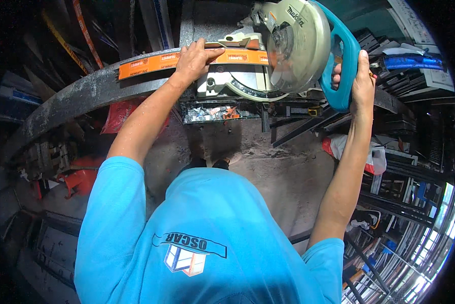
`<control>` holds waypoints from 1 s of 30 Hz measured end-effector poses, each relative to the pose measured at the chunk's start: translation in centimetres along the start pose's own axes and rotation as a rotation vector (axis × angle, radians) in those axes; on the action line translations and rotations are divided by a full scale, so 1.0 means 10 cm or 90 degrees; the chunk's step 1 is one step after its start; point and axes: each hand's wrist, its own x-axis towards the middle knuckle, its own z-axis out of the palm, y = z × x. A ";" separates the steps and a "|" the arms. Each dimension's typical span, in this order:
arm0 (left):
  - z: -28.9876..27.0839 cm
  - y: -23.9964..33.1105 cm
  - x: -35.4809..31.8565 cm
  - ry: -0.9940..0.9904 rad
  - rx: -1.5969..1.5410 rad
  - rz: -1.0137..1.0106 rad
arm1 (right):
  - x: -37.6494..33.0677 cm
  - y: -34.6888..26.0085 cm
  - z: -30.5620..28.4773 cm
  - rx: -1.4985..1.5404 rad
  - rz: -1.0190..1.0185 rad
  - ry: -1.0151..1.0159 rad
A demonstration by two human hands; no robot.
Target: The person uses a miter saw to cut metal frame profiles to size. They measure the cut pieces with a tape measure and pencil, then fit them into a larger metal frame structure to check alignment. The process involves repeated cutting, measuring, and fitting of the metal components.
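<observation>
A miter saw [301, 43] with a pale round blade guard and a teal loop handle [343, 55] stands at the top. My right hand [360, 83] is closed around the handle, its fingertips showing inside the loop. Across the saw's base [240, 83] lies a long, straight profile with orange printed film [156, 63], its right end reaching the blade guard. My left hand [194, 62] grips this profile against the saw's fence [242, 40], left of the blade, thumb pointing right along it. The guard hides most of the blade.
A grey worn bench beam [93, 83] runs left beneath the profile. Below the saw sits a tray of metal offcuts [217, 112]. Stacked dark profiles [409, 76] and a white-and-red bag [377, 158] are at right. A red object [80, 181] is on the floor at left.
</observation>
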 end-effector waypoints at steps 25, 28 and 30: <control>0.02 0.01 0.01 -0.008 0.002 -0.015 | -0.02 0.02 -0.01 0.017 0.005 -0.011; 0.00 0.02 0.01 -0.012 0.010 -0.013 | 0.02 0.07 -0.04 0.029 0.018 -0.018; 0.00 0.01 0.01 -0.005 0.004 -0.009 | 0.02 0.07 -0.03 0.029 0.009 -0.015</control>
